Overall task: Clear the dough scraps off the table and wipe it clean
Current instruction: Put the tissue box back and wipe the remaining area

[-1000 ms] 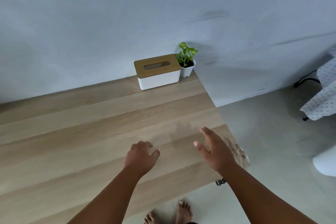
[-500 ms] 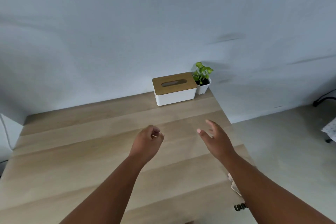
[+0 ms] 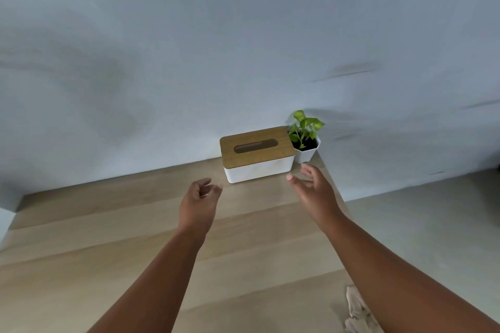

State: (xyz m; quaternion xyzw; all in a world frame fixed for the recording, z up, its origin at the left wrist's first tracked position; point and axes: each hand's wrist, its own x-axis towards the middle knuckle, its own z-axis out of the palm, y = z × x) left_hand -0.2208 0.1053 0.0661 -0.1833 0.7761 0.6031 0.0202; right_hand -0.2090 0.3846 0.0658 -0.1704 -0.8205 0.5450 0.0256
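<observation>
A white tissue box with a wooden lid (image 3: 257, 154) stands at the back of the wooden table (image 3: 94, 251), against the wall. My left hand (image 3: 200, 205) hovers just in front of the box's left end, fingers loosely curled and empty. My right hand (image 3: 315, 192) reaches toward the box's right end, fingers spread, holding nothing. A crumpled beige cloth or paper (image 3: 357, 311) lies at the table's right front edge, partly hidden by my right forearm. No dough scraps show on the tabletop.
A small green plant in a white pot (image 3: 307, 140) stands right of the tissue box at the table's back right corner. The table's right edge drops to a grey floor (image 3: 433, 224). A blue-grey wall backs the table.
Both hands have moved forward across the table, away from the beige cloth and close to the tissue box. The view has tilted up and shifted, so the box now appears nearer.
</observation>
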